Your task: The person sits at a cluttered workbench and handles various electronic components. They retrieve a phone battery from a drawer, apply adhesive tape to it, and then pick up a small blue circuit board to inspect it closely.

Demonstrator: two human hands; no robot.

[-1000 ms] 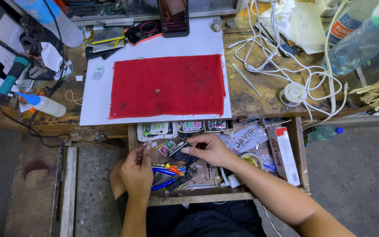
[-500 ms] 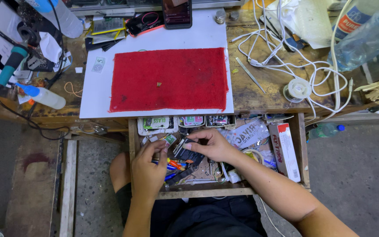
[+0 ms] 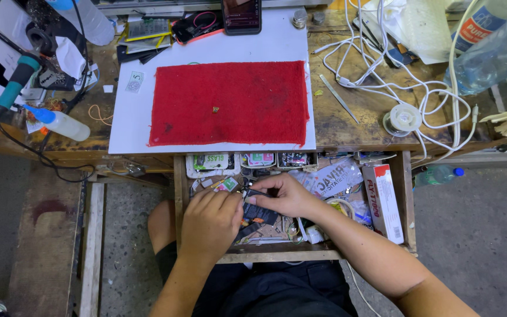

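Left hand (image 3: pixel 209 220): being held curled over the open drawer (image 3: pixel 405 194), fingertips touching a small dark part (image 3: pixel 255 194).
Right hand (image 3: pixel 286 196): the same dark part is being pinched between thumb and fingers.
Dark part: being held above the drawer's clutter, below the red mat (image 3: pixel 230 103).

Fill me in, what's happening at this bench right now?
A person sits at a wooden workbench with both hands down in an open drawer crammed with small parts and packets. The left hand and right hand meet over a small dark flat part, pinching at it. What the part is cannot be told. On the benchtop above lies a red cloth on a white sheet, with one tiny piece on it. A tangle of white cables lies to the right.
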